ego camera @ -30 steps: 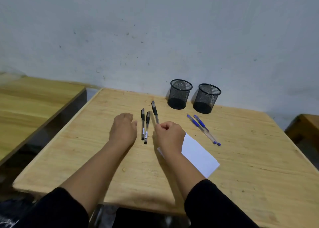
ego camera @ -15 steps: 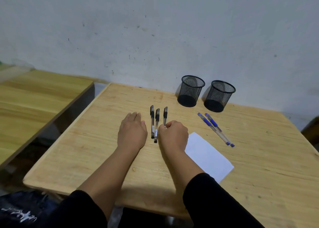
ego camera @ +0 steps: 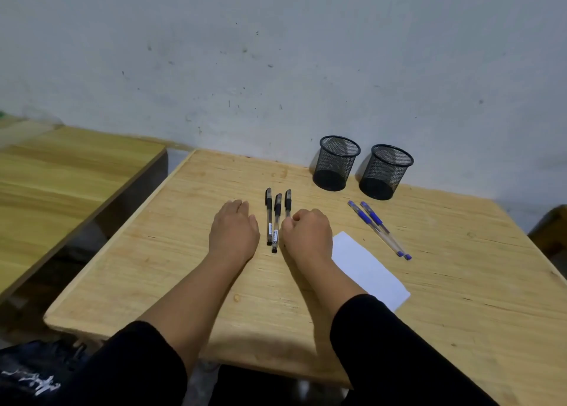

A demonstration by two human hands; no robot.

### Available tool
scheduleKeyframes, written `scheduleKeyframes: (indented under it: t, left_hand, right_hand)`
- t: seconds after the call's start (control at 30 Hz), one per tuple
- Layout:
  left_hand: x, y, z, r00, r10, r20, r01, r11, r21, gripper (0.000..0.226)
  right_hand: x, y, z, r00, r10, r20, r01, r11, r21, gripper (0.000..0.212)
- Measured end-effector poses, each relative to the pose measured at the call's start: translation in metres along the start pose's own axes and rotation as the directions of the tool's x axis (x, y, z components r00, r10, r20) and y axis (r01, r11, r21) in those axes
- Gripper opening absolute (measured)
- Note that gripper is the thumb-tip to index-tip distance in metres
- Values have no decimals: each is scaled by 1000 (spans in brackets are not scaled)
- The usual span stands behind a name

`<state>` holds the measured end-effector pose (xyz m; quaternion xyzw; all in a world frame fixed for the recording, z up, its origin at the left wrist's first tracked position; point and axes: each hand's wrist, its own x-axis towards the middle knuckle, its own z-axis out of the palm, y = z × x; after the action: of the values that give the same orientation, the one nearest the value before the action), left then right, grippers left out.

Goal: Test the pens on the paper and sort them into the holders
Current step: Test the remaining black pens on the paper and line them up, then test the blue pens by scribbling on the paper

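Three black-capped pens with clear barrels lie side by side near the middle of the pale wooden tabletop (ego camera: pixel 171 252), running roughly away from the person: the left black pen (ego camera: pixel 268 218), the middle black pen (ego camera: pixel 276 224) set a little nearer, and the right black pen (ego camera: pixel 287 204), whose near end is hidden behind the right hand (ego camera: pixel 308 236). That hand rests on the tabletop with its fingers curled into a fist just beside the right black pen, its thumb and forefinger close against the barrel; whether its grip is actually pinching the pen or merely touching it cannot be told. The left hand (ego camera: pixel 234 236) lies flat, palm down, on the wood just left of the three pens, its grip released and fingers straight, holding nothing. A white rectangular sheet of paper (ego camera: pixel 368 270) lies flat on the tabletop to the right of the right forearm, partly covered by it. Beyond the paper, two blue-capped pens with clear barrels (ego camera: pixel 379 230) lie touching each other in a diagonal pair. Farther back, near the grey wall (ego camera: pixel 276 68), two round black wire-mesh holders stand upright and close together, the left holder (ego camera: pixel 336 164) and the right holder (ego camera: pixel 386 172). Both forearms emerge from black sleeves (ego camera: pixel 399 359). A second wooden table (ego camera: pixel 61 184) stands apart to the left.
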<state>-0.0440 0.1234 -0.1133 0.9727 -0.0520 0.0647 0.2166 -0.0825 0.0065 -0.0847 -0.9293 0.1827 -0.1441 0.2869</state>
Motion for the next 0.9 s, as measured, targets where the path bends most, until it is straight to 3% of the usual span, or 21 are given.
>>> scheduleKeyframes:
  t: [0.13, 0.33, 0.6, 0.77, 0.9]
  left_hand:
    - [1, 15, -16, 1000, -3, -10, 3, 1000, 6, 36]
    - [0, 68, -30, 989, 140, 37, -143, 984, 108, 32]
    - [-3, 148, -7, 914, 399, 74, -406, 897, 177, 30]
    - [7, 174, 26, 880, 451, 148, -472, 867, 159, 29]
    - [22, 177, 47, 858, 487, 164, -509, 849, 141, 22]
  right_hand:
    - [7, 9, -25, 980, -167, 111, 189, 956, -226, 28]
    - [15, 26, -62, 958, -251, 140, 287, 872, -398, 29]
    - [24, 75, -103, 985, -165, 46, 168, 883, -438, 32]
    - [30, 110, -108, 997, -71, 38, 80, 893, -442, 29]
    - [33, 124, -101, 994, -100, 46, 110, 903, -415, 30]
